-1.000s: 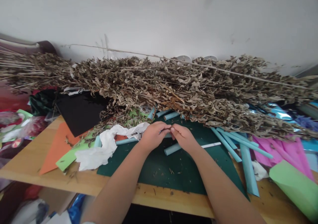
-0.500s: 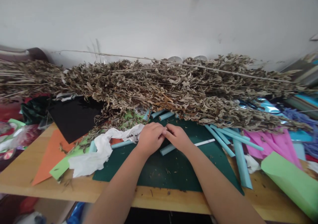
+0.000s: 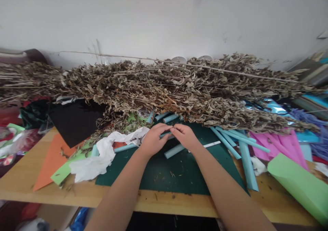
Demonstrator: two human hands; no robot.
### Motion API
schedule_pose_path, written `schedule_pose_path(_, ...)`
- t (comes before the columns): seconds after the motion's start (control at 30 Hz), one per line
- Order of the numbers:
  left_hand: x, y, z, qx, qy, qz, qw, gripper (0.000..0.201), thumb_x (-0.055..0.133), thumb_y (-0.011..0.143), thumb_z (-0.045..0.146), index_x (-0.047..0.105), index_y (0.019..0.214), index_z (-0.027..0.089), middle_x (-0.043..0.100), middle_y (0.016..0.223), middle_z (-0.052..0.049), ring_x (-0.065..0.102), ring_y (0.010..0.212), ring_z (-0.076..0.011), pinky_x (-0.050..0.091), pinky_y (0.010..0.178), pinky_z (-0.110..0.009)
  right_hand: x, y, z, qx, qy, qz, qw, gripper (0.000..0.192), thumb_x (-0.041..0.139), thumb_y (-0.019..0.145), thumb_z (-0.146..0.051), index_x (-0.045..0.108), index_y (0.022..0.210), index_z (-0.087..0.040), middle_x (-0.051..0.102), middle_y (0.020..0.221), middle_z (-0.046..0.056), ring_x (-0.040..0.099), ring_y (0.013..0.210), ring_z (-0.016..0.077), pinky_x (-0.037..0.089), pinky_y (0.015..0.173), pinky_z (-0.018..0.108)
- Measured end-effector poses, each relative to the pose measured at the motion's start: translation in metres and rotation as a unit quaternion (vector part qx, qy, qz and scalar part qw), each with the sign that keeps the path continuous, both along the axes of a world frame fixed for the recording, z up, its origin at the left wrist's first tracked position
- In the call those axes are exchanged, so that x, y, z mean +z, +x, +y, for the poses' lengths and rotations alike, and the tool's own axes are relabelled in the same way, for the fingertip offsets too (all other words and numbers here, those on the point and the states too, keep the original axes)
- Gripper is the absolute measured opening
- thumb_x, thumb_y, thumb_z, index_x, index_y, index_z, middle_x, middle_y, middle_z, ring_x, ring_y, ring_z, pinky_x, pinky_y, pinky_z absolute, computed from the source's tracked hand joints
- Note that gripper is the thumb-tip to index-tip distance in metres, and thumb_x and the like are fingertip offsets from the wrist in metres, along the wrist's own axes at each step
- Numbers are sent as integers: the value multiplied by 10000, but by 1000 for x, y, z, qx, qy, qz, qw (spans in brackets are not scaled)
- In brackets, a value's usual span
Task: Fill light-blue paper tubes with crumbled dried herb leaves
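Observation:
Above the dark green sheet (image 3: 176, 179), my left hand (image 3: 155, 139) and my right hand (image 3: 186, 138) meet with their fingertips together. Both are closed in a pinch; whatever is between the fingertips is too small or hidden to name. A light-blue paper tube (image 3: 166, 134) shows just under the fingers, and I cannot tell whether they touch it. Another blue paper tube (image 3: 174, 151) lies beneath my right hand, beside a thin white stick (image 3: 211, 144). Crumpled white tissue (image 3: 106, 152) reaches close to my left hand.
Dried leafy stalks (image 3: 153, 84) lie in a long heap along the wall. More blue tubes (image 3: 229, 144), pink paper (image 3: 279, 147) and a rolled green sheet (image 3: 299, 186) are at right. Black paper (image 3: 74, 121) and orange paper (image 3: 53, 162) lie at left on the wooden table (image 3: 23, 186).
My hands have shifted slightly, and the left thumb has come away from the fingers, baring the blue tube beneath. The view has moved a little.

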State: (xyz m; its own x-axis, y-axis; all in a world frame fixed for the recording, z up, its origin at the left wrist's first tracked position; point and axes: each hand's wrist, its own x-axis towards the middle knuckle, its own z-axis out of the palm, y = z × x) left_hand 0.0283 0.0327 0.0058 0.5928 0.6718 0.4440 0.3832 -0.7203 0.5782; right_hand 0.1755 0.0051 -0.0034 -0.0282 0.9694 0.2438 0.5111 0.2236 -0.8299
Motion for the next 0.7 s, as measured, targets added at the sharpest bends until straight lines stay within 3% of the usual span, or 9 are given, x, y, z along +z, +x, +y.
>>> schedule_pose_path(0.23,-9,2,-1,57,22,213,975,550,593,632,387,431,1135,234,503,1092,-91,441,982,-295,370,789,-447,-2,0,-1,-70,55,-8,996,221,391,767,-309,524,660,-170,506,581,7,449,556,130,339,534,234)
schedule_pose_path(0.33,-10,4,-2,71,34,243,967,428,590,634,372,512,1029,229,519,1064,-85,442,971,-297,355,783,-444,-2,-1,-2,-78,77,-12,994,198,391,768,-277,561,740,-178,567,687,32,496,630,152,363,592,251)
schedule_pose_path(0.43,-7,4,-3,92,32,241,966,275,581,647,327,561,890,199,555,952,-85,474,898,-288,354,751,-442,-2,-1,-2,-87,90,-5,992,211,380,778,-256,574,817,-184,569,670,28,507,606,150,377,580,253)
schedule_pose_path(0.53,-4,4,-2,107,29,224,968,271,564,657,337,537,883,190,559,880,-80,481,862,-283,359,718,-433,-1,1,-2,-94,103,10,990,226,376,781,-230,571,885,-180,550,608,11,495,552,136,380,548,247)
schedule_pose_path(0.7,-4,2,1,118,-28,88,989,241,571,629,263,486,849,209,554,844,-42,481,846,-259,338,737,-418,1,3,-5,-125,140,44,981,302,338,816,-245,469,1081,-182,567,698,14,488,537,117,383,516,239)
